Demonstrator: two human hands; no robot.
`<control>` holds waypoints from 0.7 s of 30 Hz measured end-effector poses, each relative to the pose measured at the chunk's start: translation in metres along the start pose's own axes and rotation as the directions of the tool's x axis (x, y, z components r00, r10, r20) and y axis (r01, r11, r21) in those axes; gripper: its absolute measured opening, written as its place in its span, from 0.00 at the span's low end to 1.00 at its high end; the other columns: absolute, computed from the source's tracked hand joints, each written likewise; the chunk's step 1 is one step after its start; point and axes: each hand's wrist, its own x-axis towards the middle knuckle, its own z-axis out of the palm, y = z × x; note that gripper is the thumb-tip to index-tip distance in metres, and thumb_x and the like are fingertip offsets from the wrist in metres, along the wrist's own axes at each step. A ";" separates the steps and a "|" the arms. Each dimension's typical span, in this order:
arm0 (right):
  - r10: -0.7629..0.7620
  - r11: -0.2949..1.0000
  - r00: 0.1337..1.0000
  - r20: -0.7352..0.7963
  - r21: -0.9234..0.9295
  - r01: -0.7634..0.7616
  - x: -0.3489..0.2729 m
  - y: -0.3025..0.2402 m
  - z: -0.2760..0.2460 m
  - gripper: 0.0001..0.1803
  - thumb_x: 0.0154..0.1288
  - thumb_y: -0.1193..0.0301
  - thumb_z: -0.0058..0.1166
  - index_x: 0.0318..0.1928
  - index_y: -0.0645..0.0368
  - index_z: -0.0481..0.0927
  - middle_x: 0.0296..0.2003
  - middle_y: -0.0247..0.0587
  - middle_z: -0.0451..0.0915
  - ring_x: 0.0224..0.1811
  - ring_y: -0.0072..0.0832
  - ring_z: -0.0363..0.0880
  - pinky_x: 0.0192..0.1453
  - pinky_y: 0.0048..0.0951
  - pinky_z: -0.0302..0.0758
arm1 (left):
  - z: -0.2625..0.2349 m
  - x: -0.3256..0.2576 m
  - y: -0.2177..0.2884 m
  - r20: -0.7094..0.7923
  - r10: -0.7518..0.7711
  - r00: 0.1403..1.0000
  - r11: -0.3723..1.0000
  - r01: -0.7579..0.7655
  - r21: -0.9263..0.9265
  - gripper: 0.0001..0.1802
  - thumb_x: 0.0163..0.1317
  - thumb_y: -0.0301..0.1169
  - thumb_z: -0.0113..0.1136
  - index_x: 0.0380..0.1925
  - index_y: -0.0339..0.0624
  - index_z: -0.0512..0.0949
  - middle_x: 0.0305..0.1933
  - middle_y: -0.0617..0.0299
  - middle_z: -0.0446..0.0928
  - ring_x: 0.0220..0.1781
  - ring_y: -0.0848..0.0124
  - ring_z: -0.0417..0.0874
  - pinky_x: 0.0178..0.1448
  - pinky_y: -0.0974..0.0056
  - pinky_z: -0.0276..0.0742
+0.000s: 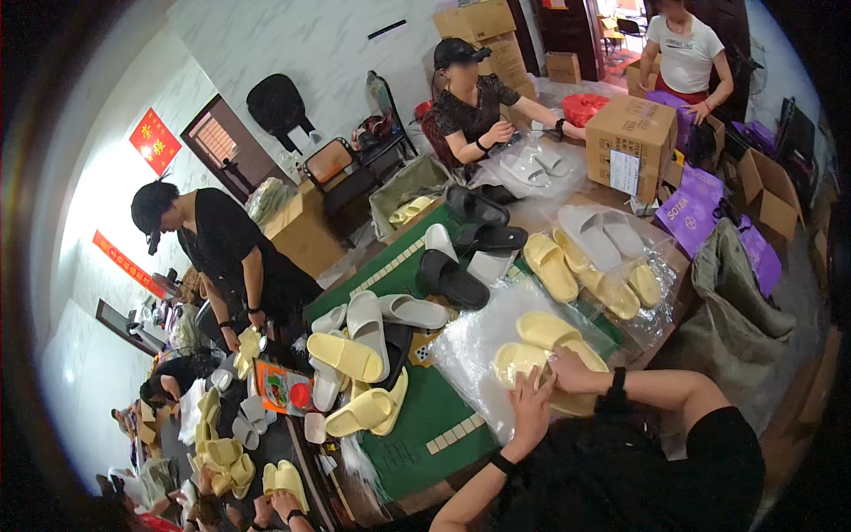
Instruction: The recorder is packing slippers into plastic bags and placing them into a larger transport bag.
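A pair of pale yellow slippers lies on clear plastic bags at the near right of the green-topped table, toes pointing away to the left. My left hand (531, 410) reaches in from below, its fingers bent at the side of the nearer slipper (516, 362). Coming from the right, my right hand (574, 371) grips the same slipper over its middle and covers part of it. Both hands almost meet there. The farther slipper (545, 328) rests just beyond them. Under the pair spreads a clear plastic bag (465, 346), flat and wrinkled.
Loose yellow, grey and black slippers (359, 355) pile up left of the bags. Bagged grey slippers (603, 235) lie farther back. A cardboard box (629, 146) stands at the far end near two people. Another person (235, 257) handles slippers at the left. Purple bags (696, 204) sit at right.
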 end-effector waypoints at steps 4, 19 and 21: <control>-0.366 0.928 0.922 -0.127 -0.126 0.351 0.035 -0.017 -0.013 0.15 0.52 0.62 0.50 0.37 0.59 0.75 0.36 0.59 0.73 0.39 0.55 0.71 0.38 0.47 0.69 | -0.016 0.020 0.012 -0.128 0.045 0.991 0.953 -0.081 -0.290 0.17 0.60 0.23 0.48 0.50 0.48 0.74 0.61 0.51 0.62 0.65 0.50 0.58 0.64 0.54 0.56; -0.323 0.935 0.941 0.100 -0.118 0.334 -0.023 -0.037 -0.076 0.19 0.51 0.63 0.57 0.43 0.60 0.75 0.45 0.43 0.74 0.46 0.43 0.70 0.47 0.36 0.67 | -0.032 0.064 0.037 -0.164 -0.237 0.957 0.833 0.114 -0.541 0.12 0.66 0.29 0.44 0.40 0.35 0.76 0.42 0.57 0.74 0.46 0.69 0.74 0.50 0.68 0.68; -0.456 0.882 0.857 -0.239 -0.245 0.402 -0.022 -0.035 -0.082 0.11 0.48 0.67 0.57 0.35 0.54 0.78 0.44 0.40 0.74 0.45 0.39 0.70 0.47 0.37 0.66 | -0.034 0.070 0.045 -0.175 -0.257 0.950 0.823 0.120 -0.556 0.12 0.66 0.29 0.44 0.40 0.34 0.75 0.43 0.57 0.73 0.45 0.70 0.74 0.49 0.68 0.69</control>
